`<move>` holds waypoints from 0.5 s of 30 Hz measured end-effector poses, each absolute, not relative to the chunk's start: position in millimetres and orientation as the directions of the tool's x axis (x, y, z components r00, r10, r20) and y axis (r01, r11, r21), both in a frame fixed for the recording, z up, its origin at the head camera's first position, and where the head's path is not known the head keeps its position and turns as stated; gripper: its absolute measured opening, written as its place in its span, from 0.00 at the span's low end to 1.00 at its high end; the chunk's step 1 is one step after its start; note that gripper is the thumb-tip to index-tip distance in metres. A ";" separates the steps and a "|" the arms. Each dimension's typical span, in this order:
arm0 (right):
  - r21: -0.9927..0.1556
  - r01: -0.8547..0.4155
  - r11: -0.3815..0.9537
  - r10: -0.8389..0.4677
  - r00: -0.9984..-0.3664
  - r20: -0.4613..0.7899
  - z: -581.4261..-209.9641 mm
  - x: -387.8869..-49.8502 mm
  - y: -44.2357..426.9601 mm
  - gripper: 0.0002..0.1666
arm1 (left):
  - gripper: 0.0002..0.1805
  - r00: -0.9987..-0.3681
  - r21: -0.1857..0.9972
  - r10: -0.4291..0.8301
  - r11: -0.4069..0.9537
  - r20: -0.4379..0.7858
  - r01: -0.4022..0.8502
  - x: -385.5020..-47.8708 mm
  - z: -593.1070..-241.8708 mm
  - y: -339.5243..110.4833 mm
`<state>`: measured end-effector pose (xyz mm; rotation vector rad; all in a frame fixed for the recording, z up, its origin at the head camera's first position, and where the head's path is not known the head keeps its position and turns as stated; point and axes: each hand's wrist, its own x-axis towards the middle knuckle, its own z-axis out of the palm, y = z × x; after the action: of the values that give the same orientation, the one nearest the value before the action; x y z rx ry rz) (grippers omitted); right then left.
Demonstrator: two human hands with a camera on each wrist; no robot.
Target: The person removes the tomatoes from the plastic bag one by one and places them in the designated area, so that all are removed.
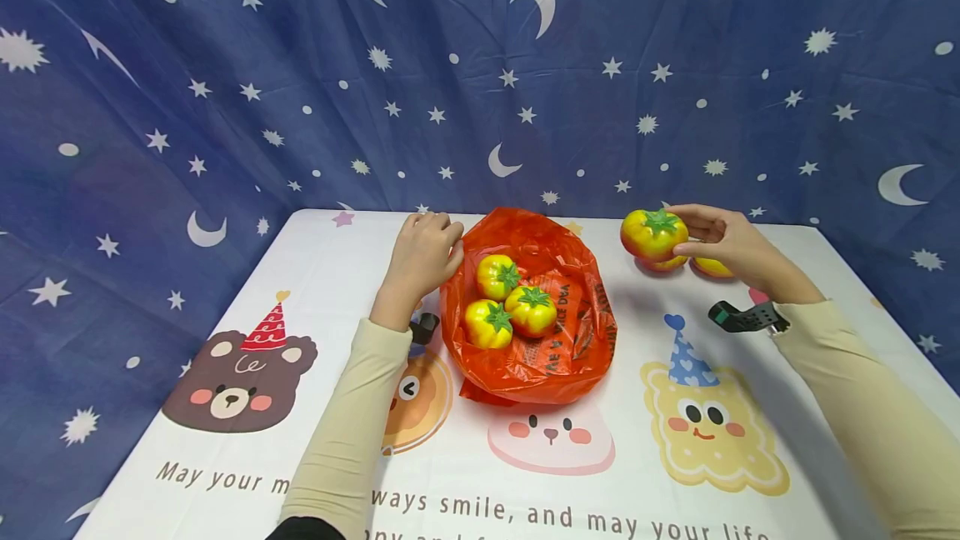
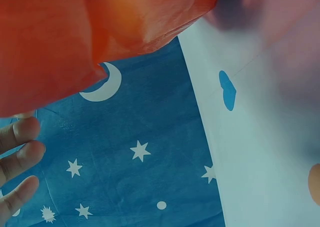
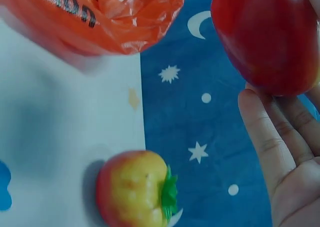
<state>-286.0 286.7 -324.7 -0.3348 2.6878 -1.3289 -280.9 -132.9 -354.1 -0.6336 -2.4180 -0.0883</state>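
An orange-red plastic bag [image 1: 577, 365] stands with its mouth spread, several red-yellow fruits with green tops [image 1: 531, 312] inside. My left hand [image 1: 426, 255] is at the bag's left rim; in the left wrist view its fingers [image 2: 22, 157] lie beside the bag [image 2: 45, 47], and whether they grip it cannot be told. To the right, my right hand [image 1: 723, 244] holds another fruit [image 1: 654, 235] between thumb and fingers, above a fruit mostly hidden under it. In the right wrist view the held fruit [image 3: 270, 37] shows its red side against the right hand [image 3: 295, 162].
A further fruit [image 1: 712, 267] lies partly behind the right hand. The white tablecloth [image 1: 337, 290] carries printed cartoon figures and lettering. Behind the table's far edge hangs a blue cloth [image 1: 420, 132] with stars and moons. In the right wrist view one fruit [image 3: 132, 189] lies near that edge.
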 end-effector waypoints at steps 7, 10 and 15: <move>-0.791 -0.137 0.596 -0.224 -0.975 0.000 -327.4 -280.7 306.9 0.36 | 0.07 -0.682 -0.088 0.421 0.881 0.598 0.466 -281.2 -354.6 -132.7; -0.795 -0.148 0.588 -0.221 -0.975 0.018 -327.8 -277.5 315.6 0.34 | 0.07 -0.690 -0.083 0.418 0.883 0.591 0.463 -280.8 -354.0 -132.6; -0.805 -0.158 0.571 -0.209 -0.977 0.043 -329.8 -274.2 329.8 0.31 | 0.07 -0.700 -0.083 0.416 0.885 0.580 0.457 -280.8 -353.9 -132.3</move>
<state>-274.2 329.8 -329.8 -0.3191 2.7342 -1.3928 -280.8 -132.3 -353.9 -0.6269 -2.4383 -0.0892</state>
